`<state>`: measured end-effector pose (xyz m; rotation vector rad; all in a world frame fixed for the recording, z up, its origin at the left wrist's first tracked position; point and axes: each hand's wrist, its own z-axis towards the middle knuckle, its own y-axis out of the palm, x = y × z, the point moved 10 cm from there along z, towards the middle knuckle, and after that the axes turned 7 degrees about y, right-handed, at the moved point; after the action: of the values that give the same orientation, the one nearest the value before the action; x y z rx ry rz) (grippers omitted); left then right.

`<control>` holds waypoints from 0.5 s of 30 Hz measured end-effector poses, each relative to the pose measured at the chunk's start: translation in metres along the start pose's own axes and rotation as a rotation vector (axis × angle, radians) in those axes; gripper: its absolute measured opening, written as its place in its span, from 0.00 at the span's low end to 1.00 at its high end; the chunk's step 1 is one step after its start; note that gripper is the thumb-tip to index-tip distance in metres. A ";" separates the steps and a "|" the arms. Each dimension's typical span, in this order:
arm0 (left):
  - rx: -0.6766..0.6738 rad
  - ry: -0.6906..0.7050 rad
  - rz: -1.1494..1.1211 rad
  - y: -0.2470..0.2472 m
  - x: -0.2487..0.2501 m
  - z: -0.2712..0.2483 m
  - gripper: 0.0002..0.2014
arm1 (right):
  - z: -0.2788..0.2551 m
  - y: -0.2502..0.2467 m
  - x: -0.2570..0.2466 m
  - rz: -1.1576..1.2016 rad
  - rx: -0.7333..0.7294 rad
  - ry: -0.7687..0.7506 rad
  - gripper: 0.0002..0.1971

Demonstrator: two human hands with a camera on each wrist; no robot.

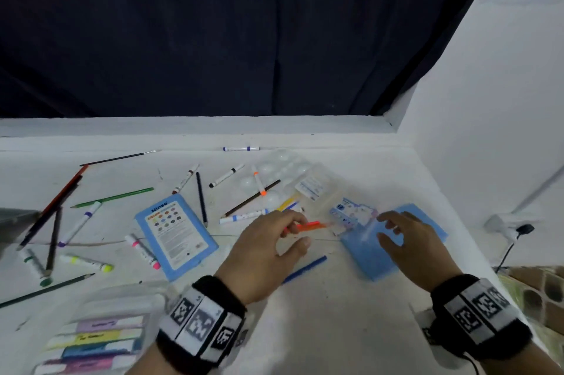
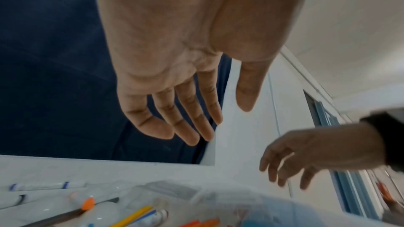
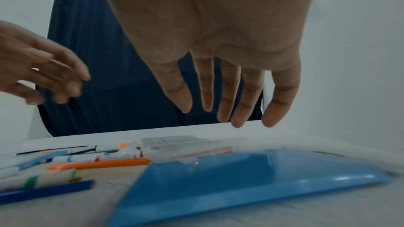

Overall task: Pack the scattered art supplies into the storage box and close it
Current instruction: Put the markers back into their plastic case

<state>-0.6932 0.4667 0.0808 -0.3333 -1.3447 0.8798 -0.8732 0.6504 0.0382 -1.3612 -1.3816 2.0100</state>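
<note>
My left hand [image 1: 297, 232] hovers with straight, relaxed fingers just over an orange marker [image 1: 308, 225] that lies on the white table; the left wrist view shows the palm [image 2: 220, 118] empty. To its right, my right hand [image 1: 386, 228] is spread open above a flat blue pack [image 1: 390, 252], holding nothing [image 3: 210, 113]. The orange marker [image 3: 100, 164] lies flat left of the blue pack [image 3: 240, 175]. A blue pencil [image 1: 305, 269] lies near my left wrist. Markers and pencils [image 1: 85, 219] are scattered across the left and middle. A clear plastic case [image 1: 308, 188] sits behind the hands.
A blue paint-set card [image 1: 175, 234] lies left of centre. A clear box with pastel sticks [image 1: 94, 341] stands at the front left. A white palette [image 1: 274, 170] is at the back, a white wall [image 1: 488, 130] on the right, a dark curtain behind.
</note>
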 end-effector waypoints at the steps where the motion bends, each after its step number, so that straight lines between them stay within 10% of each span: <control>1: -0.042 0.014 0.054 0.019 0.001 0.019 0.14 | 0.008 -0.001 0.015 -0.029 -0.007 0.032 0.15; 9: -0.503 0.064 0.602 0.161 -0.004 0.112 0.39 | 0.056 0.021 0.057 -0.290 -0.263 0.033 0.20; 15: -0.526 0.044 0.628 0.158 -0.014 0.133 0.30 | 0.079 0.025 0.059 -0.396 -0.307 -0.030 0.19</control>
<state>-0.8731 0.5239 -0.0042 -1.2243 -1.4398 1.0034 -0.9628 0.6390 -0.0084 -1.0616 -1.8640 1.6141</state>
